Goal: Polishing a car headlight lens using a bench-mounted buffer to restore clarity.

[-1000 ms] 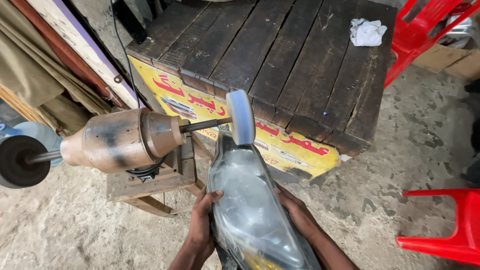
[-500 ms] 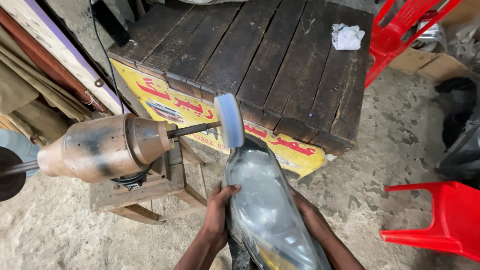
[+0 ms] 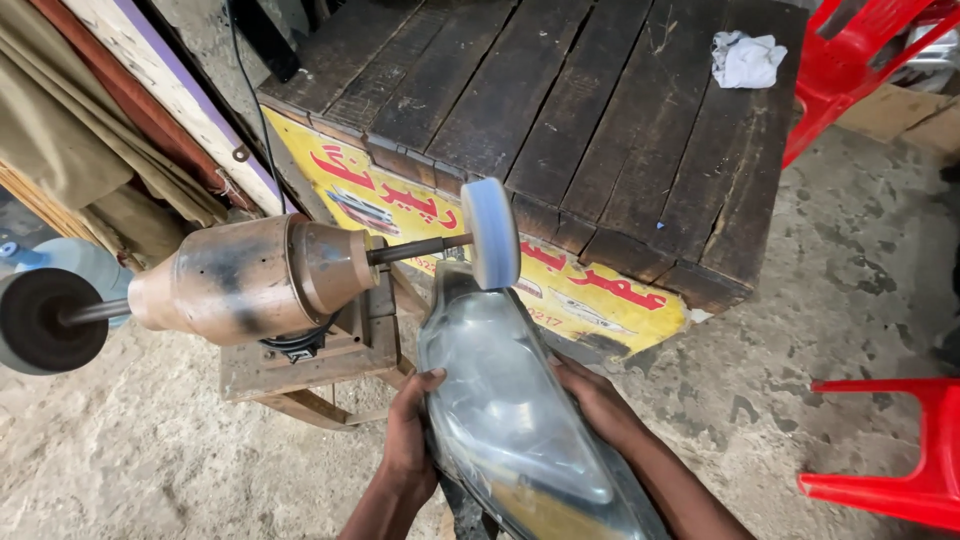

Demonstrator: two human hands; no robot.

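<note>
I hold a hazy clear car headlight [image 3: 510, 410] with both hands, its narrow end pointing up and away from me. My left hand [image 3: 412, 435] grips its left edge and my right hand [image 3: 598, 402] grips its right edge. The upper tip of the lens touches the lower rim of a white and pale blue buffing wheel [image 3: 492, 233]. That wheel sits on the shaft of a rusty brown bench motor [image 3: 255, 280], which stands on a small wooden stand [image 3: 300, 365].
A dark wooden plank table [image 3: 590, 110] with a yellow signboard [image 3: 440, 225] on its front stands behind the wheel, a crumpled white cloth [image 3: 747, 58] on top. A dark disc [image 3: 45, 320] is on the motor's left shaft. Red plastic chairs [image 3: 900, 450] stand at the right.
The view has shifted a little and the headlight's upper end stays against the buffing wheel. Both hands keep the same grip on the lens edges.
</note>
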